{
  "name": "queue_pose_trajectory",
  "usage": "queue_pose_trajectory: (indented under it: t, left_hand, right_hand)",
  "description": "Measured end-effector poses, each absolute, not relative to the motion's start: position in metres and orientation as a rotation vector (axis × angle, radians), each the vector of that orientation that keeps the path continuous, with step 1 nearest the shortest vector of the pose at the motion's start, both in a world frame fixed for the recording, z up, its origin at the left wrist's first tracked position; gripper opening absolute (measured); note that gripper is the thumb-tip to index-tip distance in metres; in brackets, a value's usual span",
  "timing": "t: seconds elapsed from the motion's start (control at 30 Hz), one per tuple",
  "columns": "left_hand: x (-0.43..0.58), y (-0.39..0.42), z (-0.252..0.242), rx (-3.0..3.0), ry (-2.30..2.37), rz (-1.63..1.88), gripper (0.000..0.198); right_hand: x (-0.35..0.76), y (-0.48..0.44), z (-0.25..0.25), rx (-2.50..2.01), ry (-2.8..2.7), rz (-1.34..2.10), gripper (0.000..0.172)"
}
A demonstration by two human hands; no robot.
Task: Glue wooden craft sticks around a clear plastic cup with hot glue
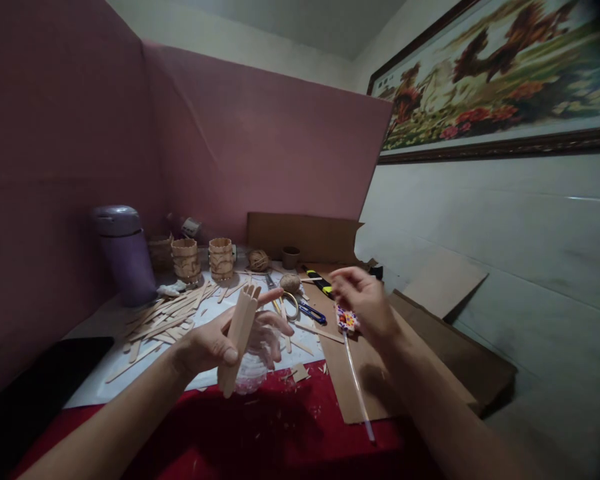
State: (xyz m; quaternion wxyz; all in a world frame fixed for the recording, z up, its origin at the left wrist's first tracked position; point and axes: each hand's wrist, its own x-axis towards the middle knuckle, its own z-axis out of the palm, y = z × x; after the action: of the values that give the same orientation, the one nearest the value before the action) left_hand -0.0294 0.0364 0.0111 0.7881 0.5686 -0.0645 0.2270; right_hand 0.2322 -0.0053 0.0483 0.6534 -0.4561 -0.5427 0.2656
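My left hand, left of centre, holds a clear plastic cup with wooden craft sticks standing side by side along its near left side. The thumb presses on the sticks, and the other fingers reach over and behind the cup. My right hand is raised over the cardboard on the right, apart from the cup. Its fingers are bent together and blurred, and anything between them is too small to make out. Just below it are a patterned glue gun and a clear glue stick.
Loose sticks lie piled at the left, near a purple bottle. Two stick-covered cups, twine balls, scissors, a blue cutter and a small pot stand or lie behind. Cardboard covers the right side.
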Motion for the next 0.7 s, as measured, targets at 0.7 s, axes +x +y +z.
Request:
queue_pose_trajectory:
  t: [0.7]
  left_hand:
    - [-0.029, 0.031, 0.011, 1.16, -0.149, 0.402, 0.1]
  right_hand:
    - [0.168, -0.007, 0.031, -0.878, -1.589, 0.287, 0.011]
